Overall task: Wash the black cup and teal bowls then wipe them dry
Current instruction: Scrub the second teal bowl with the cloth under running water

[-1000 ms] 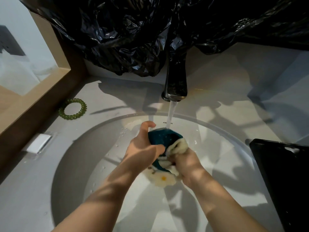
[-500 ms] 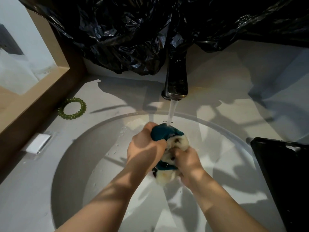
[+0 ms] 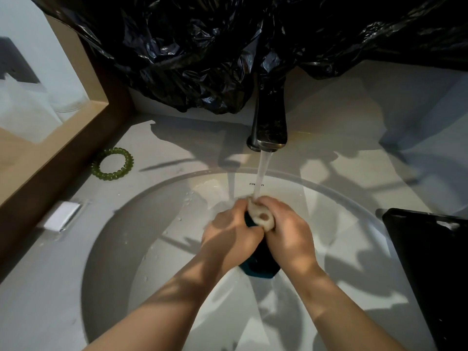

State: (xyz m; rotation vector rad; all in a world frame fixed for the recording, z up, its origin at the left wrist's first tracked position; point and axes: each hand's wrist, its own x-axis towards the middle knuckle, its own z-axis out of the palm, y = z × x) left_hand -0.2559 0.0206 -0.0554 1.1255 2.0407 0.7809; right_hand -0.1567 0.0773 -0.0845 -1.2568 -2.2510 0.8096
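Left grip (image 3: 233, 229) clasps the wet, likely slippery, rigid teal bowl (image 3: 260, 271), best held by its rim; right grip (image 3: 291, 231) clutches a soft cream cloth (image 3: 262, 216).

Crumpled black plastic (image 3: 202, 54) hangs behind a dark faucet (image 3: 269, 122); patchy light dapples the pale countertop (image 3: 45, 287).

Left hand (image 3: 231, 230) and right hand (image 3: 288, 230) gripping a teal bowl (image 3: 259, 266) and pale sponge (image 3: 262, 216) under the faucet (image 3: 269, 122) stream, over a white sink (image 3: 152, 262), green bracelet (image 3: 112, 167) on the counter
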